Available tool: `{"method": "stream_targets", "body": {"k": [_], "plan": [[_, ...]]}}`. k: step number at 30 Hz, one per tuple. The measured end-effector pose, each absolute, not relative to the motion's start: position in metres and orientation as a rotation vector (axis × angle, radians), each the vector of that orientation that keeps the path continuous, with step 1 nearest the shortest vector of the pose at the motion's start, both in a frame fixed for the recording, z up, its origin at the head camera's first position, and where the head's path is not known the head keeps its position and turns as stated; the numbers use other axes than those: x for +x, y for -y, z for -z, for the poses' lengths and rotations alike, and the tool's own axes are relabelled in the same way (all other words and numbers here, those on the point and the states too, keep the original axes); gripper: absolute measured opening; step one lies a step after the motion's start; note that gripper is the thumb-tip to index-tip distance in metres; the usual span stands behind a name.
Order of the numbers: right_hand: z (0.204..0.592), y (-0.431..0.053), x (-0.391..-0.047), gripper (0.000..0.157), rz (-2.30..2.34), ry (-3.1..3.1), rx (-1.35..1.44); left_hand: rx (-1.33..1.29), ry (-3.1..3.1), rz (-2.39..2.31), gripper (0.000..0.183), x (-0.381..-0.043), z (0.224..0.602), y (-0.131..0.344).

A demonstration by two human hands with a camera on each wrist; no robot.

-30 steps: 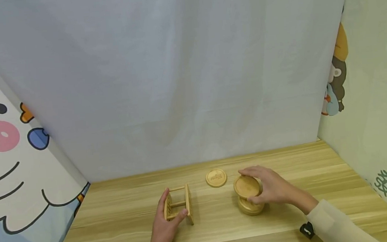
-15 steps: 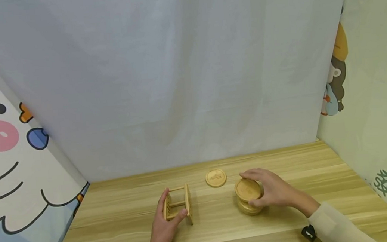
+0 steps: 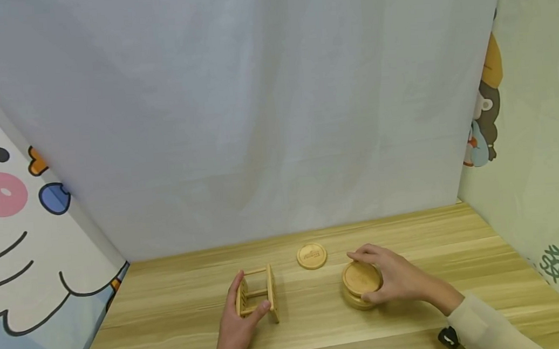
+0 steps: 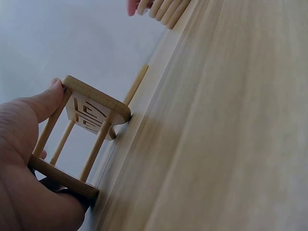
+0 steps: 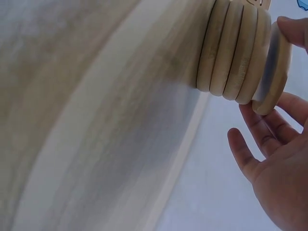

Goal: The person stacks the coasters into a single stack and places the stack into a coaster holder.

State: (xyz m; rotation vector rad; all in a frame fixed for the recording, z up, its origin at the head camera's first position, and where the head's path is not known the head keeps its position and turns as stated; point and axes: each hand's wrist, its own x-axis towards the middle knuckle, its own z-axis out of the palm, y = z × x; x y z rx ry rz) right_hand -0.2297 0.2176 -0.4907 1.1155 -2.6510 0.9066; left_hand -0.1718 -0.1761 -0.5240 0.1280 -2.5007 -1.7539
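Pale grey cloth [image 3: 275,115] fills most of my head feed, hanging right across the back, and below it runs the wood-grained table [image 3: 180,289], with a cartoon-printed left panel [image 3: 17,257] and a lettered right panel [image 3: 539,124] closing in the sides. Here comes a cream sleeve [image 3: 485,325] from the lower right, leading up to the right hand [image 3: 388,272], and that one's holding: thumb at one edge, fingers at the other, a round disc pinched between them. Across from it, the left hand [image 3: 239,328] is spread around a wooden rack [image 3: 271,294], holding it with the thumb over one end plate and fingers against the other. I see that rack lying sideways on the tabletop, left of the stack, its two fretted plates upright and thin rods bridging them. Over to the right hand's work now: a stack of discs [image 3: 359,302] sits on the table, and my right wrist feed counts four in it. Above them, the pinched disc [image 3: 361,277] tilts, a gap showing along one side; whether its far edge touches, I can't tell. One lone disc [image 3: 311,256] lies flat between rack and stack, farther back. Last, by the cuff, a small black object [image 3: 448,338] I can't identify.
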Motion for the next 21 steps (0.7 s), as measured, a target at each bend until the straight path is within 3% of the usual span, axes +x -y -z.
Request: {"method": "stream_targets", "body": {"k": [21], "plan": [[0.4931,-0.2186,-0.2265,0.088,-0.923,2.692,1.139,0.114,2.491,1.764,0.102,-0.1717,0.5241,0.1765]]}}
